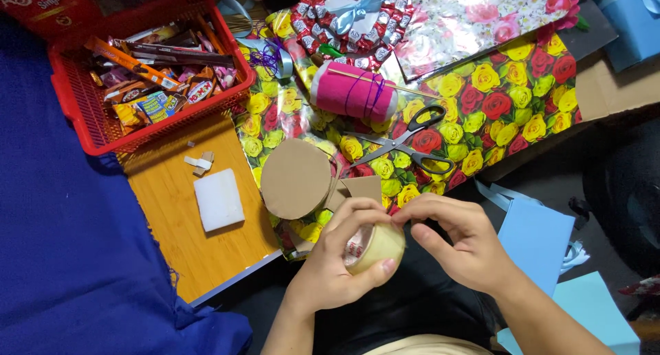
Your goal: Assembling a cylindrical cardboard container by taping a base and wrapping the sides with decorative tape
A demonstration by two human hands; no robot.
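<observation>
Below the flowery wrapping paper [481, 93], a clear tape roll [375, 246] was gripped by the left hand [337, 262]; its end was picked at by the right hand [457, 241]. Probably a strip needed pulling next.

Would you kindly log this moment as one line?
left hand: holds tape roll | right hand: picks at roll | scissors: on floral wrapping paper

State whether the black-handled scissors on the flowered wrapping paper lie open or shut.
Open. The black-handled scissors lie flat on the flowered wrapping paper, blades parted in a narrow V and the two handle loops spread apart.
</observation>
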